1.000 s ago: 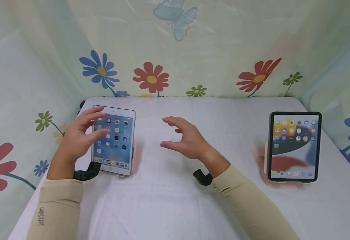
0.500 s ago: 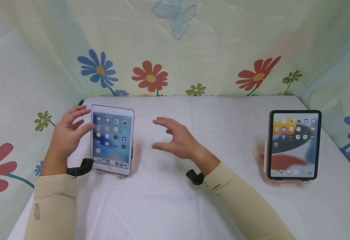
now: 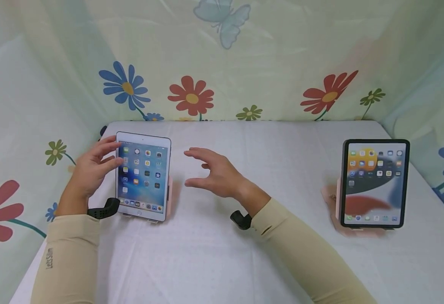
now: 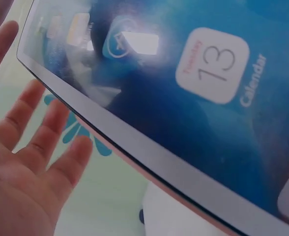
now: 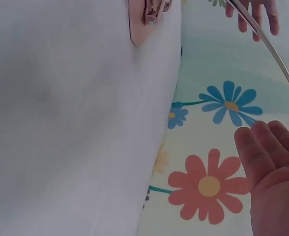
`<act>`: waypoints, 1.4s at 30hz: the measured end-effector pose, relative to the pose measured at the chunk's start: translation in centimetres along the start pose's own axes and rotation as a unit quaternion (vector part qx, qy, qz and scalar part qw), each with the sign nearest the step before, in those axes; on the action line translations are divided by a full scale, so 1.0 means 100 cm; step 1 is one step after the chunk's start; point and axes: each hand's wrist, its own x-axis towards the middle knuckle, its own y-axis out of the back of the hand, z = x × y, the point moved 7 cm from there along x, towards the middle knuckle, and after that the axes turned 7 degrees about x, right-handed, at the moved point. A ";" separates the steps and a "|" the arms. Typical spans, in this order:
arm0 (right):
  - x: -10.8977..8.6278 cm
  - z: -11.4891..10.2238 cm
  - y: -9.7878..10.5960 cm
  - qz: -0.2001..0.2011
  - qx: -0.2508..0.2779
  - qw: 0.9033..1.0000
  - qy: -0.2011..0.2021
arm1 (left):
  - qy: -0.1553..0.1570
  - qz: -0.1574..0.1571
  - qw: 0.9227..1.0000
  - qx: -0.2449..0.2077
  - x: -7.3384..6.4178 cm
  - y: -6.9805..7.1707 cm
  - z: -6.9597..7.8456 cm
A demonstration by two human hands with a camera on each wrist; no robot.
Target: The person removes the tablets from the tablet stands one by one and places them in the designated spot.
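Observation:
A white tablet (image 3: pixel 142 177) with a lit home screen leans upright on a pink stand (image 3: pixel 170 198) at the left of the table. My left hand (image 3: pixel 92 169) is at its left edge, thumb and fingers spread and slightly bent; in the left wrist view the fingers (image 4: pixel 53 128) reach up along the tablet's rim. To the tablet's right, my right hand (image 3: pixel 216 175) hovers with thumb and fingers held apart, nothing between them. From the right wrist view, the tablet's thin side (image 5: pixel 267 39) shows beyond the right hand (image 5: pixel 277 182).
A second tablet (image 3: pixel 374 185) in a black frame stands on another pink stand (image 3: pixel 333 207) at the right. White cloth (image 3: pixel 214 253) covers the table. A flowered curtain (image 3: pixel 275 63) hangs behind and along both sides.
My right hand has moved left toward the white tablet. My left hand drew back left from the screen, then came in slightly to the tablet's left edge. Both tablets stay put.

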 end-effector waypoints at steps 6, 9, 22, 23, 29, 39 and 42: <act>0.005 -0.003 -0.011 -0.021 0.014 1.000 0.007 | 0.017 -0.030 0.999 -0.013 0.000 -0.006 -0.003; 0.007 -0.004 -0.017 -0.030 0.020 0.999 0.005 | 0.024 -0.037 0.999 -0.021 -0.001 -0.008 -0.004; 0.012 -0.008 -0.037 -0.055 0.070 0.996 0.000 | 0.036 -0.054 0.998 -0.020 0.002 -0.013 -0.004; 0.012 -0.008 -0.039 -0.057 0.071 0.996 0.001 | 0.038 -0.054 0.998 -0.016 0.003 -0.013 -0.004; 0.015 -0.009 -0.045 -0.067 0.073 0.995 0.000 | 0.040 -0.055 0.998 -0.016 0.003 -0.014 -0.003; 0.021 -0.008 -0.048 -0.069 0.081 0.994 -0.015 | 0.041 -0.055 0.997 -0.021 0.003 -0.015 -0.004; 0.023 -0.007 -0.048 -0.064 0.111 0.991 -0.025 | 0.042 -0.052 0.998 -0.018 0.004 -0.015 -0.004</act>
